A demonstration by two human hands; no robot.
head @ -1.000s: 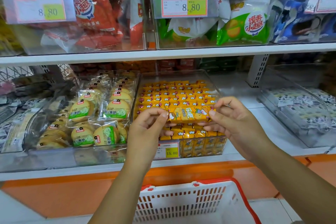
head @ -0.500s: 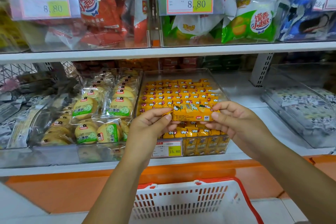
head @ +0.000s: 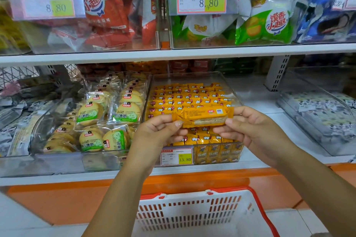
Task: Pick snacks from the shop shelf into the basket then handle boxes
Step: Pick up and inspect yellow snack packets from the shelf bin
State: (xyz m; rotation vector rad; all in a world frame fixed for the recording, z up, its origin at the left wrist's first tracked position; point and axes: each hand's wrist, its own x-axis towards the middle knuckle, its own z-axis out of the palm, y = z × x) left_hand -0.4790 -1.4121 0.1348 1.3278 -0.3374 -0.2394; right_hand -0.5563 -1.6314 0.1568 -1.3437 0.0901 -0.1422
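Observation:
A small orange snack packet is held level between both hands, its printed back side turned toward me. My left hand pinches its left end and my right hand pinches its right end. The packet hovers over the front of a clear bin full of several identical orange packets on the lower shelf. Below, a white basket with a red rim stands on the floor under my forearms.
A clear bin of round green-labelled biscuits sits left of the orange bin, and a bin of black-and-white packets right. The upper shelf carries bins of red, green and blue bags behind price tags. An orange base panel runs under the lower shelf.
Both hands have turned the packet over, so its printed back now faces me instead of the cartoon front. The hands stay at about the same place above the bin.

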